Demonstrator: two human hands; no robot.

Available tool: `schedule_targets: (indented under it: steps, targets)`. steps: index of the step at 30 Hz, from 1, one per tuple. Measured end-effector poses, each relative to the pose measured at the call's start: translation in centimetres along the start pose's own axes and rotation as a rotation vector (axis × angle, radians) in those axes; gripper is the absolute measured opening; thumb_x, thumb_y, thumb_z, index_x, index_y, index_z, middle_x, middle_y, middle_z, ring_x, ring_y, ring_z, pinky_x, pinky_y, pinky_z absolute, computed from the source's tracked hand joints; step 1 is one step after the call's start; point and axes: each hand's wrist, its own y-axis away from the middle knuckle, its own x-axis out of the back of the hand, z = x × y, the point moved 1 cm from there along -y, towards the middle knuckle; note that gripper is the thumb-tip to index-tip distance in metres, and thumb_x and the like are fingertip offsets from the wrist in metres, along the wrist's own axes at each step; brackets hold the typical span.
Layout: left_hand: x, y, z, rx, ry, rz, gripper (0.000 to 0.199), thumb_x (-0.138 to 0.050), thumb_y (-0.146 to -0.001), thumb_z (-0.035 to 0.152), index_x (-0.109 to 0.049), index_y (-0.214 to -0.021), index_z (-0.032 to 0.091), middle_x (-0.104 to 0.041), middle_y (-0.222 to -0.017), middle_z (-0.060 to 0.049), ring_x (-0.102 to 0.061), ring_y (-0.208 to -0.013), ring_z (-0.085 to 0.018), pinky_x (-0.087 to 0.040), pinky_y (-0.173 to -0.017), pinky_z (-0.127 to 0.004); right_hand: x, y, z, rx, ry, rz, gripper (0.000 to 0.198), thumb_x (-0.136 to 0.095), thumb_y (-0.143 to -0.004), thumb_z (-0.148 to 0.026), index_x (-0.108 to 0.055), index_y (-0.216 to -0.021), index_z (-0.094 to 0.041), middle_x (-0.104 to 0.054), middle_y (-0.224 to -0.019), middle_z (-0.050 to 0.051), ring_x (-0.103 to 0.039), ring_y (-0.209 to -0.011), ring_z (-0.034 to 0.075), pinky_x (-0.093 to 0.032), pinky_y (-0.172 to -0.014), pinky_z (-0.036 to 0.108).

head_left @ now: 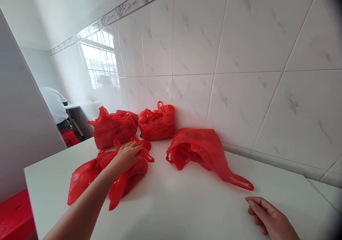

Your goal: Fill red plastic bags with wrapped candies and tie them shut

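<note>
My left hand (pixel 128 157) reaches over a crumpled red plastic bag (pixel 87 176) at the left front of the white table, its fingers bent down onto the bunched top of the bag. Part of the bag is hidden under my hand and forearm. My right hand (pixel 268 215) is near the table's right front, fingers curled and thumb pressed to the index finger, with nothing visible in it. Just beyond it lies the loop handle of another red plastic bag (pixel 199 140), which rests on its side with its mouth partly open. What the bags contain is hidden.
Two fuller red bags, one at the left (pixel 114 129) and one in the middle (pixel 157 126), stand at the back against the tiled wall (pixel 195 55). Red stools (pixel 17 215) are beside the white table (pixel 187 204). A person in white (pixel 55 104) sits far left.
</note>
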Motion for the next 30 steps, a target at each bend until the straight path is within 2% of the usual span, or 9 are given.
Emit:
schedule_targets:
  steps: [3, 8, 13, 15, 19, 22, 26, 28, 30]
  targets:
    - [-1.6, 0.3, 3.6, -0.184, 0.088, -0.053, 0.029, -0.048, -0.082, 0.02, -0.064, -0.106, 0.022, -0.06, -0.12, -0.007, -0.053, -0.113, -0.025, -0.039, -0.098, -0.039, -0.2, -0.1, -0.1, 0.007, 0.013, 0.01, 0.044, -0.057, -0.067, -0.059, -0.06, -0.089, -0.022, -0.061, -0.07, 0.001, -0.053, -0.058, 0.015, -0.041, -0.048, 0.026]
    - [-5.3, -1.1, 10.7, -0.424, 0.234, -0.208, 0.031, -0.06, -0.077, 0.02, -0.065, -0.106, 0.029, -0.066, -0.113, 0.0, -0.062, -0.1, -0.018, -0.046, -0.088, -0.026, -0.9, 0.0, -0.2, 0.043, 0.092, 0.037, 0.042, -0.055, -0.067, -0.058, -0.06, -0.089, -0.022, -0.063, -0.069, 0.001, -0.056, -0.059, 0.017, -0.041, -0.05, 0.027]
    - [-9.8, -5.0, 15.5, -0.315, 0.253, -0.094, 0.054, -0.064, -0.074, 0.027, -0.05, -0.125, 0.018, -0.054, -0.128, -0.013, -0.056, -0.11, -0.028, -0.047, -0.085, -0.034, -1.3, 0.3, -0.5, 0.135, 0.176, 0.032, 0.032, -0.051, -0.071, -0.055, -0.06, -0.078, -0.025, -0.06, -0.062, -0.003, -0.055, -0.057, 0.017, -0.041, -0.054, 0.027]
    - [-11.2, -6.2, 16.9, -0.3, 0.248, -0.038, 0.051, -0.061, -0.075, 0.024, -0.049, -0.124, 0.015, -0.056, -0.123, -0.014, -0.057, -0.107, -0.028, -0.047, -0.081, -0.034, -1.6, 0.6, -0.7, 0.212, 0.187, 0.068, 0.028, -0.05, -0.074, -0.052, -0.059, -0.073, -0.025, -0.059, -0.06, -0.003, -0.054, -0.057, 0.017, -0.041, -0.056, 0.027]
    - [-12.6, -5.3, 19.3, -0.403, 0.228, 0.022, 0.02, -0.046, -0.08, 0.009, -0.061, -0.091, 0.016, -0.062, -0.091, -0.009, -0.059, -0.089, -0.024, -0.044, -0.075, -0.035, -3.3, 1.7, -1.7, 0.366, 0.268, 0.132, 0.023, -0.055, -0.074, -0.049, -0.063, -0.077, -0.028, -0.064, -0.067, -0.001, -0.058, -0.064, 0.02, -0.043, -0.063, 0.03]
    - [-13.2, -2.1, 20.4, -0.538, 0.208, 0.018, 0.021, -0.043, -0.082, 0.008, -0.061, -0.077, 0.017, -0.06, -0.082, -0.007, -0.056, -0.082, -0.023, -0.042, -0.074, -0.037, -5.5, 2.1, -2.5, 0.364, 0.122, 0.081, 0.049, -0.057, -0.076, -0.05, -0.056, -0.118, -0.026, -0.067, -0.076, 0.001, -0.061, -0.065, 0.021, -0.046, -0.065, 0.031]
    - [-13.5, 2.1, 20.9, -0.789, 0.213, -0.111, 0.005, -0.062, -0.076, 0.02, -0.064, -0.08, 0.023, -0.062, -0.091, -0.002, -0.056, -0.086, -0.02, -0.043, -0.081, -0.034, -6.9, 1.9, -3.2, 0.292, -0.295, 0.055, 0.08, -0.056, -0.08, -0.047, -0.019, -0.145, -0.019, -0.057, -0.124, 0.011, -0.062, -0.097, 0.022, -0.05, -0.078, 0.031]
    - [-13.5, 2.7, 20.9, -0.844, 0.239, -0.196, 0.017, -0.07, -0.071, 0.028, -0.066, -0.088, 0.026, -0.064, -0.094, 0.0, -0.058, -0.086, -0.018, -0.044, -0.082, -0.03, -6.8, 1.7, -3.4, 0.276, -0.393, 0.085, 0.08, -0.062, -0.075, -0.036, -0.023, -0.143, -0.019, -0.045, -0.139, 0.011, -0.051, -0.118, 0.023, -0.046, -0.091, 0.031]
    - [-13.4, 1.8, 20.6, -0.775, 0.251, -0.205, 0.018, -0.063, -0.079, 0.029, -0.066, -0.096, 0.024, -0.065, -0.099, -0.002, -0.058, -0.09, -0.017, -0.045, -0.083, -0.028, -6.5, 1.7, -3.6, 0.239, -0.426, 0.058, 0.073, -0.059, -0.071, -0.023, -0.031, -0.138, -0.021, -0.048, -0.136, 0.009, -0.053, -0.116, 0.022, -0.046, -0.091, 0.031]
